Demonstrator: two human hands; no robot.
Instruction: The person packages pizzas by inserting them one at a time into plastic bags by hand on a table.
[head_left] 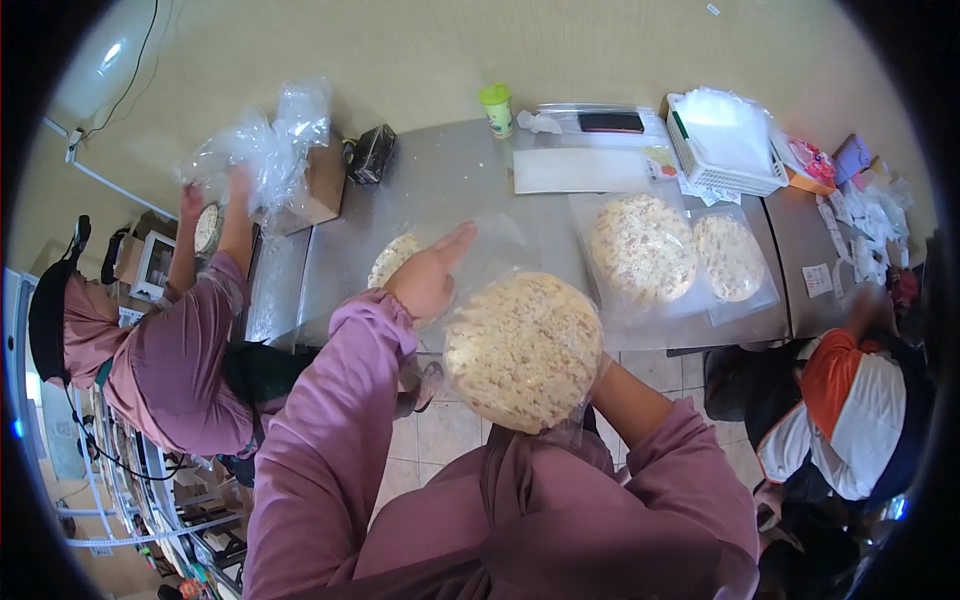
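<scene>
A round, pale pizza [523, 350] topped with shreds, in a clear plastic bag, is held up in front of my chest. My right hand [603, 372] supports it from beneath at the right, its fingers mostly hidden behind the pizza. My left hand [428, 278] is just left of the pizza, fingers stretched toward the upper right beside a clear plastic flap [500, 235]. Whether it touches the plastic is unclear. Partly covered by that hand, another pizza [392, 258] lies on the metal table [430, 170]. Two bagged pizzas, a larger one [643, 248] and a smaller one [728, 257], rest at the right.
Along the back stand a green-lidded cup [496, 110], a white board [570, 171], a dark phone [611, 122] and a white basket [740, 178]. A cardboard box [322, 185] with plastic bags is at the left. One co-worker [170, 370] works left, another [835, 400] right.
</scene>
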